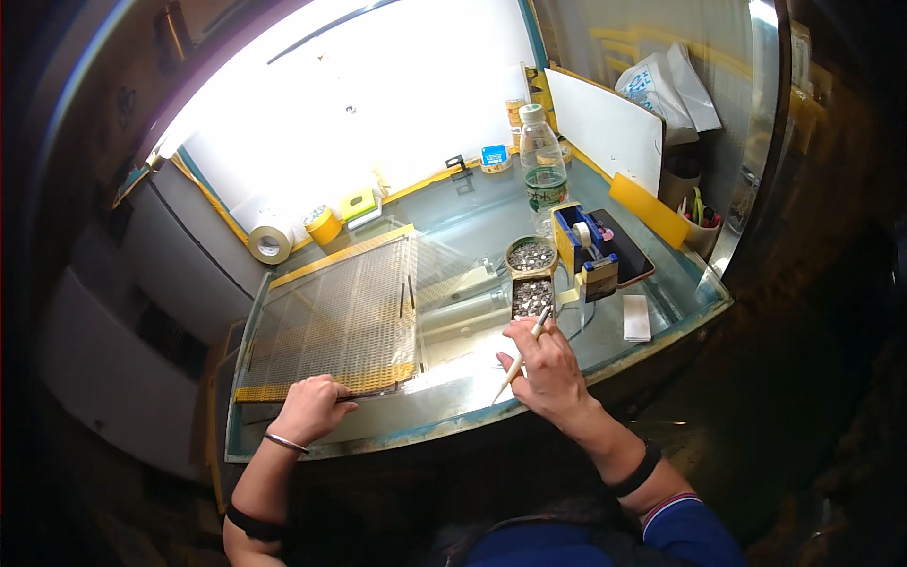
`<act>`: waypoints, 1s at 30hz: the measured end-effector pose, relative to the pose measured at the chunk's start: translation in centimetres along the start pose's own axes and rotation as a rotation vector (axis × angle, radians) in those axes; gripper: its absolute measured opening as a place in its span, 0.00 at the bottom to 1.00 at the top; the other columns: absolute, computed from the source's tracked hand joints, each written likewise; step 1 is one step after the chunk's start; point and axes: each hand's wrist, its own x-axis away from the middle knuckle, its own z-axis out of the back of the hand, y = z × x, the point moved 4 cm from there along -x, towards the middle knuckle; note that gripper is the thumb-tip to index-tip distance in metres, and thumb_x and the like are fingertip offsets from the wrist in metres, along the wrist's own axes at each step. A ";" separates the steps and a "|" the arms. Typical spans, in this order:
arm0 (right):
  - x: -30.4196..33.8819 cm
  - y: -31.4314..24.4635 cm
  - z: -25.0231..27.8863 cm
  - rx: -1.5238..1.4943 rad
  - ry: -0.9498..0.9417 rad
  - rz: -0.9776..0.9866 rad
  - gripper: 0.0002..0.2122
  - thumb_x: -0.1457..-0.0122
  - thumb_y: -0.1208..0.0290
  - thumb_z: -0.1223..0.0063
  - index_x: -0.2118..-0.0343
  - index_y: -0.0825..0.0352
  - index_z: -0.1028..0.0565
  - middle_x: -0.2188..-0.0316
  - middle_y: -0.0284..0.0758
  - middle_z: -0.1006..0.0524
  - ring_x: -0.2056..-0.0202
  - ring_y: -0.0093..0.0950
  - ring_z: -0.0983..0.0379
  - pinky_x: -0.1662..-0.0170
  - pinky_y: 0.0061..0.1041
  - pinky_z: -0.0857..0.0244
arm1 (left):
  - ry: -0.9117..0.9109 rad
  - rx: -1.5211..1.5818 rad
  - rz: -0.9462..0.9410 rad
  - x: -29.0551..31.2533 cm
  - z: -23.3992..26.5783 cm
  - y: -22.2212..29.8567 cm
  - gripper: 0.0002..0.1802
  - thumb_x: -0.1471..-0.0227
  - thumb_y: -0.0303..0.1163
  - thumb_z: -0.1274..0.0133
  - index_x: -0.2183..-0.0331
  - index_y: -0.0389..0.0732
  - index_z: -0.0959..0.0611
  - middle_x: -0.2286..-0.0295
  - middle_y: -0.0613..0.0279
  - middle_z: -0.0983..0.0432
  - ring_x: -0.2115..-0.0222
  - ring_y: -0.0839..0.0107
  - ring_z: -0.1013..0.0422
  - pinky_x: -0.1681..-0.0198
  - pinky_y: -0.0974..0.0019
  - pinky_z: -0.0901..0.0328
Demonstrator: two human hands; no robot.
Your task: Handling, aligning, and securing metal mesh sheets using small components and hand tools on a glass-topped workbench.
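Observation:
My left hand [312,412] is closed at the near edge of a perforated sheet [326,317] with yellow-taped borders. Its fingertips hide whatever they grip; a thin dark strip [376,389] runs along the edge beside the thumb. In my right hand [550,370] is a slim white pen-like tool [519,366], slanted with its thin tip down to the left, over the near glass edge. Just beyond that hand stand a rectangular tray [533,297] and a round dish [532,255], both holding small grey and white pieces. Two thin dark strips [406,298] lie at the sheet's right side.
The glass-topped table [453,387] has a bright lit panel [350,104] behind it. A plastic bottle [543,170], a blue tape dispenser [586,250], a dark phone [624,248] and a white paper pad [637,317] stand right. Tape rolls [270,244] line the back left.

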 end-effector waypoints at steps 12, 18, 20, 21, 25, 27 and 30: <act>1.4 -0.2 2.1 -0.132 0.195 0.017 0.11 0.51 0.74 0.33 0.77 0.63 0.29 0.82 0.34 0.28 0.74 0.38 0.28 0.64 0.34 0.35 | 0.209 -0.009 -0.784 -11.6 2.8 15.5 0.45 0.60 0.24 0.44 0.37 0.39 0.37 0.37 0.49 0.43 0.35 0.56 0.47 0.32 0.51 0.53; 1.3 -0.2 2.5 -0.254 0.345 0.018 0.10 0.48 0.76 0.34 0.70 0.65 0.28 0.70 0.40 0.23 0.61 0.40 0.25 0.57 0.35 0.33 | -0.032 0.245 -0.793 -14.5 2.9 16.5 0.41 0.65 0.33 0.40 0.45 0.36 0.27 0.46 0.50 0.30 0.41 0.57 0.37 0.33 0.51 0.51; 1.3 0.0 2.8 -0.270 0.360 0.035 0.11 0.47 0.76 0.36 0.66 0.65 0.29 0.66 0.41 0.23 0.57 0.42 0.27 0.52 0.38 0.35 | 0.091 0.218 -0.818 -15.0 3.1 16.7 0.40 0.67 0.39 0.37 0.49 0.36 0.23 0.53 0.52 0.24 0.48 0.57 0.30 0.37 0.54 0.46; 1.3 0.1 2.9 -0.294 0.368 0.057 0.11 0.45 0.76 0.38 0.62 0.65 0.30 0.61 0.43 0.22 0.53 0.44 0.28 0.47 0.41 0.38 | 0.036 0.210 -0.721 -15.5 3.3 16.7 0.41 0.68 0.42 0.36 0.49 0.36 0.23 0.55 0.51 0.23 0.49 0.57 0.30 0.38 0.55 0.44; 1.9 0.4 3.1 -0.227 0.415 0.069 0.15 0.42 0.77 0.43 0.55 0.64 0.35 0.51 0.46 0.26 0.44 0.48 0.37 0.40 0.48 0.48 | 0.014 0.235 -0.357 -17.1 2.9 16.8 0.47 0.67 0.59 0.35 0.51 0.34 0.23 0.64 0.42 0.20 0.57 0.51 0.24 0.50 0.56 0.33; 1.8 0.3 2.9 -0.233 0.400 0.086 0.15 0.43 0.77 0.42 0.55 0.65 0.34 0.51 0.46 0.26 0.45 0.50 0.36 0.41 0.48 0.47 | 0.015 0.313 -0.101 -17.8 1.3 15.9 0.51 0.63 0.68 0.38 0.52 0.31 0.24 0.67 0.35 0.20 0.63 0.46 0.22 0.60 0.54 0.28; 1.4 -0.1 2.8 -0.264 0.379 0.119 0.15 0.43 0.77 0.42 0.55 0.66 0.33 0.52 0.46 0.25 0.46 0.50 0.34 0.43 0.48 0.44 | 0.150 0.400 0.089 -18.6 -0.1 15.1 0.47 0.59 0.68 0.41 0.55 0.31 0.23 0.67 0.39 0.20 0.63 0.47 0.22 0.59 0.52 0.29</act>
